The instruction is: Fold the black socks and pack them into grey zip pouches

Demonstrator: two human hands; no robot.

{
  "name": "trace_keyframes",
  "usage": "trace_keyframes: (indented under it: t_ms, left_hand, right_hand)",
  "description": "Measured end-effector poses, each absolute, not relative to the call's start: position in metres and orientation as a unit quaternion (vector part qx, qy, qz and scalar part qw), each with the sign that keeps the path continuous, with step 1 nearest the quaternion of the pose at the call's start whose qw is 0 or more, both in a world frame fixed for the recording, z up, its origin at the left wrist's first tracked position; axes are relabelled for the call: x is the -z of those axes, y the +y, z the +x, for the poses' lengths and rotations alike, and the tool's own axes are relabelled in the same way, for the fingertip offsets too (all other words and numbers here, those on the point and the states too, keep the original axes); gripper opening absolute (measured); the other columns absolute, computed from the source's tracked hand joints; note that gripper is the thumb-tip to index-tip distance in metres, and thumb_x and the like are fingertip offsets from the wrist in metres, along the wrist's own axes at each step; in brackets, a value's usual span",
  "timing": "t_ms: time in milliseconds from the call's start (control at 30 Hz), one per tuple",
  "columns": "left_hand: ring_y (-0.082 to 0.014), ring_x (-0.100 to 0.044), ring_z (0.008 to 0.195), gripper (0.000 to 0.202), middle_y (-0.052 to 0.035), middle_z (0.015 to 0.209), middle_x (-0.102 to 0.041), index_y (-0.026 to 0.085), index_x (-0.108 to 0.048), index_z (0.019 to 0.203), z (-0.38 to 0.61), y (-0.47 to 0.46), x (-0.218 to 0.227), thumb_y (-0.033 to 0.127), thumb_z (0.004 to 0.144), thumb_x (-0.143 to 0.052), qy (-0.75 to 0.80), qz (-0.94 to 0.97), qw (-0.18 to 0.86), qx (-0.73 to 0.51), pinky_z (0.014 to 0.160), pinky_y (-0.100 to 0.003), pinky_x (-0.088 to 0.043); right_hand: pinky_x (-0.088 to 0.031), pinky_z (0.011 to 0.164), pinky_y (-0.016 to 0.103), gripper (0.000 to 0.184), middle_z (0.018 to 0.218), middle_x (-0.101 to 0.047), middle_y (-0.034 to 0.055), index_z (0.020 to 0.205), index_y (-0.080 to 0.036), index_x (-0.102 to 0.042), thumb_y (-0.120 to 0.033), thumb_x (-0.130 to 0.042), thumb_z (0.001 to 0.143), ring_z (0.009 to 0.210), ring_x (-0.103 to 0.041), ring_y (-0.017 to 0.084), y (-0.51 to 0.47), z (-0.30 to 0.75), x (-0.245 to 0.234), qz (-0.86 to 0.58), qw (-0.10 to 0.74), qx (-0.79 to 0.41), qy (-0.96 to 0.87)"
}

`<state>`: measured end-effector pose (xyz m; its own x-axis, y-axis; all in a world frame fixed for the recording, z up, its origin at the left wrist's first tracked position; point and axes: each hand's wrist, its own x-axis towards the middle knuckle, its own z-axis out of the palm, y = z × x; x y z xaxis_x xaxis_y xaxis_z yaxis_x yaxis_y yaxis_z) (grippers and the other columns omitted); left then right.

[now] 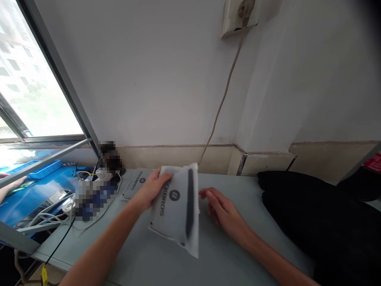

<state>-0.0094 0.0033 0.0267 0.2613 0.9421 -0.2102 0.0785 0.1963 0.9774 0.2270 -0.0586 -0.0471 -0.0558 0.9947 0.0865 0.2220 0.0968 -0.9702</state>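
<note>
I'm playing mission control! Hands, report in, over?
Left hand gripping frosted bag. Right hand beside it, loosely curled. No obstacle visible between right hand and frosted bag. Black cloth farther right.

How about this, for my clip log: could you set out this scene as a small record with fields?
Left hand: holds a printed translucent bag near its upper left corner
Right hand: close beside that bag, contact unclear
Second bag: on the grey table, left of the held one
Right side: black cloth
Wall: cable plugged into socket
</note>
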Motion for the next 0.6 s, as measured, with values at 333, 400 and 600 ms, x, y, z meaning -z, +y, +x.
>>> trace_keyframes:
  t_ms: [333, 400, 600]
  left_hand:
    - [-0.0144, -0.061, 0.071, 0.044, -0.0055, 0.09, -0.069, 0.019, -0.061, 0.099, 0.003, -0.006, -0.008, 0.062, 0.09, -0.064, 0.396, 0.705, 0.535, -0.244, 0.058, -0.024, -0.046]
    - [-0.013, -0.056, 0.067, 0.044, -0.0048, 0.089, -0.069, 0.019, -0.065, 0.102, 0.001, -0.007, -0.011, 0.062, 0.093, -0.061, 0.382, 0.741, 0.518, -0.193, 0.058, -0.024, -0.042]
    - [-0.013, -0.045, 0.065, 0.04, 0.001, 0.077, -0.056, 0.02, -0.057, 0.094, 0.01, -0.018, 0.005, 0.059, 0.098, -0.053, 0.335, 0.773, 0.519, -0.142, 0.058, -0.025, -0.035]
  right_hand:
    - [-0.042, 0.063, 0.028, 0.044, 0.074, -0.042, -0.0023, 0.075, -0.024, -0.048, -0.064, -0.051, 0.094, 0.069, -0.041, 0.017, -0.061, 0.229, 0.041, -0.506, 0.45, -0.444, -0.587]
    - [-0.041, 0.062, 0.027, 0.043, 0.074, -0.041, -0.0033, 0.076, -0.024, -0.048, -0.061, -0.052, 0.096, 0.069, -0.04, 0.016, -0.064, 0.227, 0.044, -0.484, 0.417, -0.485, -0.597]
    - [-0.034, 0.057, 0.025, 0.048, 0.072, -0.035, -0.0047, 0.073, -0.024, -0.041, -0.064, -0.047, 0.098, 0.066, -0.035, 0.015, -0.07, 0.22, 0.048, -0.501, 0.414, -0.479, -0.59]
